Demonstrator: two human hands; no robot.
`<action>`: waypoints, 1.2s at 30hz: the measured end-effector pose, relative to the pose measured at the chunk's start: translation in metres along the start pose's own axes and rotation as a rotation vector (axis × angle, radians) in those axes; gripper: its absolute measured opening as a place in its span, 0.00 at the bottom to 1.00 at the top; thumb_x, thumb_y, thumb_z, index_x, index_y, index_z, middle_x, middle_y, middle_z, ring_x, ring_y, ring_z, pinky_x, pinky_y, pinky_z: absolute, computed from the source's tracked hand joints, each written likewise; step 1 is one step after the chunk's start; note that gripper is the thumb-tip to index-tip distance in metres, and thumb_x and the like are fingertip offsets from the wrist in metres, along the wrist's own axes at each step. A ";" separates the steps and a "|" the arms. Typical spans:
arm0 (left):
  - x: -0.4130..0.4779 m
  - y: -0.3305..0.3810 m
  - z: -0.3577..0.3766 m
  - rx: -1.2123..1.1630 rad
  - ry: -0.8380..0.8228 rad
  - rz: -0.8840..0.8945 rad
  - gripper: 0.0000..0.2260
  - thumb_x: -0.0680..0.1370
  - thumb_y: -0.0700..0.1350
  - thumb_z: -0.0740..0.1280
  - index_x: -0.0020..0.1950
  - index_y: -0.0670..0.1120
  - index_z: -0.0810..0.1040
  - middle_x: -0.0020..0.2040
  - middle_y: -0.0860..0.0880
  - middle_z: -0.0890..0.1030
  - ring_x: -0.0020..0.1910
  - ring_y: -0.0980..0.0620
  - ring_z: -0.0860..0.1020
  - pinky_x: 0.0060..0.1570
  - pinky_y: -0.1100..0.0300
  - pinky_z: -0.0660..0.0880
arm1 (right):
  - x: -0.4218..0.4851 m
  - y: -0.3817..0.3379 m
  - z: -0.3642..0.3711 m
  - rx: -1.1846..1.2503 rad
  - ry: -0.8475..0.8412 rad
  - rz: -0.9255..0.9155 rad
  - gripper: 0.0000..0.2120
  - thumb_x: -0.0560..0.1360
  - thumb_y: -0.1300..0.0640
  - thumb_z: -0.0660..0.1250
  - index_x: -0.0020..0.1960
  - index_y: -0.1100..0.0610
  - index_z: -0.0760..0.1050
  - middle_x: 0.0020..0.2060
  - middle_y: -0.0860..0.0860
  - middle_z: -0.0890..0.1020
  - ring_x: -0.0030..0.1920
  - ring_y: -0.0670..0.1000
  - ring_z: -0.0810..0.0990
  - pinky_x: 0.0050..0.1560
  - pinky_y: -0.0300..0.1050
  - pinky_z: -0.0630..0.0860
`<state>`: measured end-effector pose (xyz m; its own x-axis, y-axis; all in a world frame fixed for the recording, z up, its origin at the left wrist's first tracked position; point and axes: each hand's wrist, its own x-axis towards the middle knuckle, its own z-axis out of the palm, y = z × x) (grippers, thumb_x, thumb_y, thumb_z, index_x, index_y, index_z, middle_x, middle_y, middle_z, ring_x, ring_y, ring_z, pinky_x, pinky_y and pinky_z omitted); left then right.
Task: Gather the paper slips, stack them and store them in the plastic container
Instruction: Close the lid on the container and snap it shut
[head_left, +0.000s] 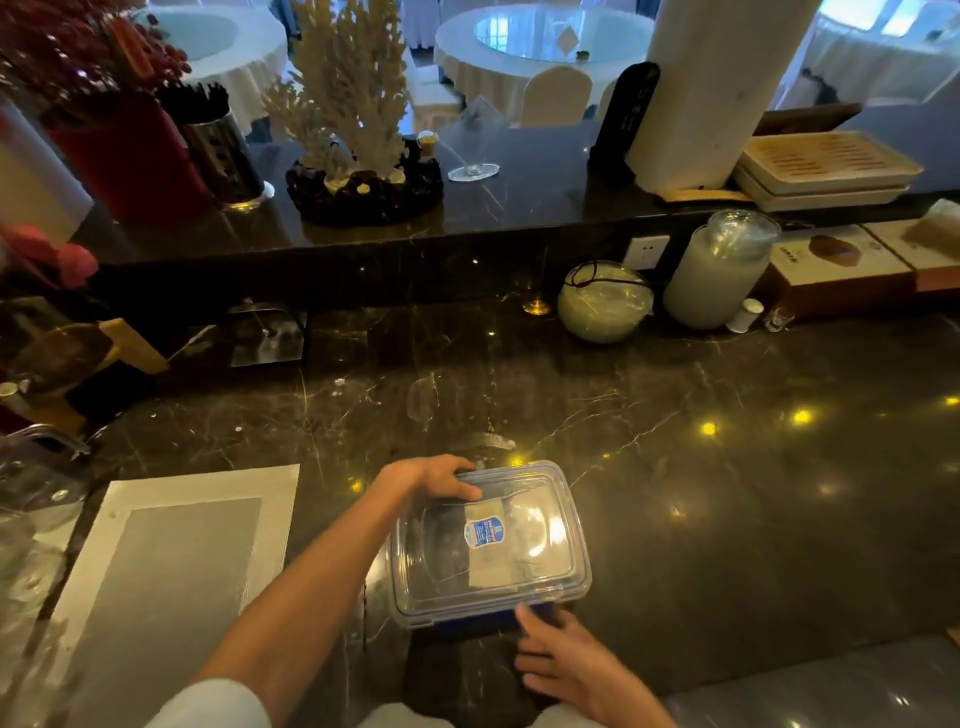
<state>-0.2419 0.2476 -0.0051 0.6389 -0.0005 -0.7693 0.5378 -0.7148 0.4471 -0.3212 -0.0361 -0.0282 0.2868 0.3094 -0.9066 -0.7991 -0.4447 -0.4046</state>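
1. Nearest the camera, at the lower centre-right of the frame, the right hand (574, 667) was seen with fingers loosely spread, its fingertips touching the blue clip on the near edge of the plastic container (488, 540); nothing was gripped in it.
2. Above it, the left hand (434, 475) was laid flat on the far left corner of the clear lid (540, 483), fingers extended and pressing down.
3. Paper slips (491, 561) were visible through the lid as a pale stack inside the container, partly hidden by a blue sticker (479, 531).
4. The container was set on a dark, veined marble counter (727, 493), in which small yellow light reflections were mirrored.
5. A woven grey placemat (171, 561) was laid at the lower left, apart from the container.
6. A raised dark ledge (519, 208) was crossed the upper frame, bearing a pale coral ornament (353, 93), a metal holder (221, 150) and stacked trays (826, 166).
7. Below the ledge at the right, a glass bowl (605, 301) and a lidded jar (719, 270) were stood side by side.
8. Beyond, round dining tables (540, 47) draped in white cloth were seen.
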 end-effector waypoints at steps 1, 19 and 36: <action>0.001 0.000 -0.001 -0.017 -0.020 0.000 0.32 0.78 0.57 0.67 0.79 0.50 0.60 0.78 0.47 0.65 0.75 0.45 0.66 0.75 0.46 0.62 | 0.003 0.002 0.010 0.001 -0.016 0.008 0.48 0.59 0.38 0.78 0.72 0.50 0.59 0.57 0.56 0.80 0.55 0.55 0.81 0.49 0.47 0.81; -0.025 -0.040 0.044 -0.792 0.324 -0.094 0.38 0.78 0.51 0.70 0.81 0.45 0.53 0.78 0.41 0.64 0.74 0.40 0.67 0.72 0.44 0.67 | 0.046 -0.046 0.007 0.269 0.059 -0.352 0.32 0.80 0.55 0.63 0.79 0.47 0.51 0.72 0.55 0.71 0.63 0.57 0.76 0.62 0.59 0.74; -0.045 -0.057 0.118 -1.089 0.613 -0.146 0.32 0.70 0.59 0.75 0.64 0.48 0.64 0.58 0.49 0.75 0.54 0.52 0.78 0.48 0.59 0.77 | 0.052 -0.059 0.010 -0.118 0.220 -0.650 0.23 0.82 0.45 0.54 0.75 0.48 0.64 0.68 0.49 0.74 0.66 0.50 0.75 0.58 0.45 0.78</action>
<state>-0.3660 0.2057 -0.0498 0.5282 0.5625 -0.6360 0.6126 0.2663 0.7442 -0.2651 0.0148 -0.0502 0.7981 0.3719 -0.4741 -0.3696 -0.3192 -0.8726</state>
